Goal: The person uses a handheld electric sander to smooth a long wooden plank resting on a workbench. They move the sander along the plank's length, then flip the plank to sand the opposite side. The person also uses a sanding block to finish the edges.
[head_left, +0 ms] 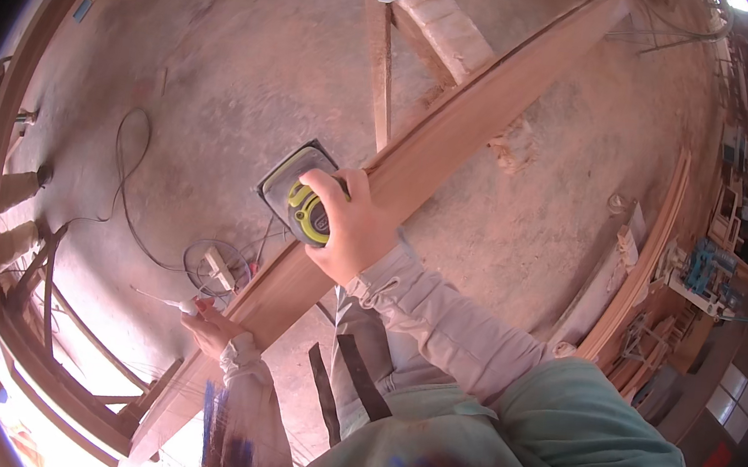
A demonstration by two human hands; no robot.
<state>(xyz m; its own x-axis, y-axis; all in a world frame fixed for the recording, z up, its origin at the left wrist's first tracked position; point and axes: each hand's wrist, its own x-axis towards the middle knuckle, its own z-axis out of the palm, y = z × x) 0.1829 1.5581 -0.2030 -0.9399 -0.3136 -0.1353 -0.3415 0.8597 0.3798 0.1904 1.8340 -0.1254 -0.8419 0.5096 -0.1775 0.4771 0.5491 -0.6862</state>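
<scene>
A long reddish-brown wooden plank runs slantwise from the lower left to the upper right in front of me. My right hand is wrapped round a black and yellow-green palm sander. Its square pad faces away from me, tilted at the plank's far edge; whether it touches the wood is hidden. Farther down the plank, my left hand is closed at the same far edge. From its fingers sticks a small white thing with a thin pointed tip, too small to name.
Dark cable loops over the concrete floor beyond the plank, near a small wood block. A wooden trestle stands under the plank's upper part. Wooden frames curve along the left. Long boards and a blue machine lie right.
</scene>
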